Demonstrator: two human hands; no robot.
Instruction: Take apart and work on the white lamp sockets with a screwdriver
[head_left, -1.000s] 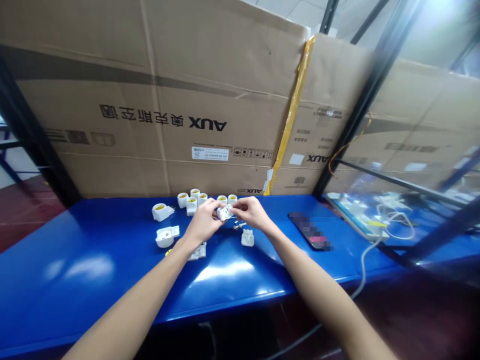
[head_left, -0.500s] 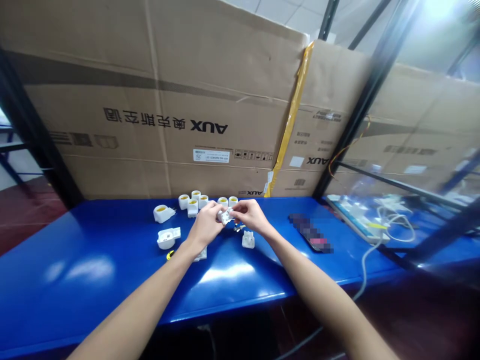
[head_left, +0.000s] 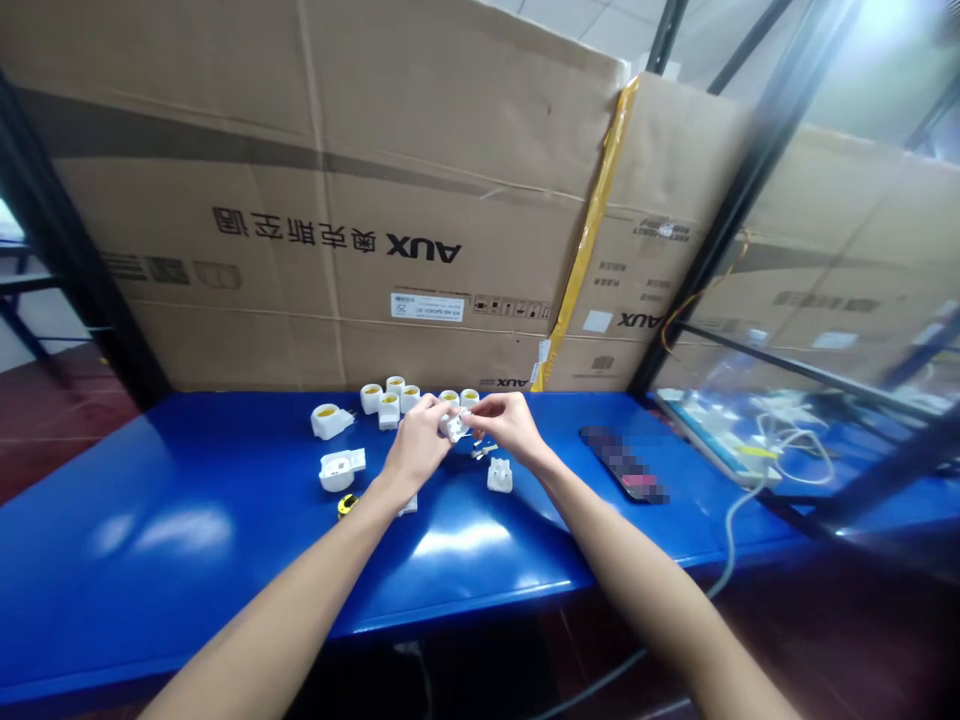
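Above the blue table, my left hand [head_left: 421, 440] is closed around a small white plastic part [head_left: 454, 425]. My right hand [head_left: 508, 428] pinches at the right side of that part; anything small between its fingertips is too tiny to make out. Small metal pieces [head_left: 484, 451] lie just below my right hand. Nearer to me sits another white plastic piece [head_left: 500, 476]. An open white housing [head_left: 341, 468] and a yellow-and-black ring [head_left: 347, 505] are left of my left forearm. One more white piece [head_left: 409, 506] is partly hidden by that forearm.
Several white holders with yellow insides [head_left: 388, 410] stand at the back of the blue table [head_left: 247, 590]; a similar one [head_left: 328, 421] lies to the left. A dark phone-like object [head_left: 622, 465] is at right, near a power strip [head_left: 712, 440] with cables. Cardboard [head_left: 337, 260] stands behind.
The camera view has shifted slightly. Both hands stay together at the white part, which appears slightly tilted differently. More of the yellow-and-black ring shows beside my left forearm.
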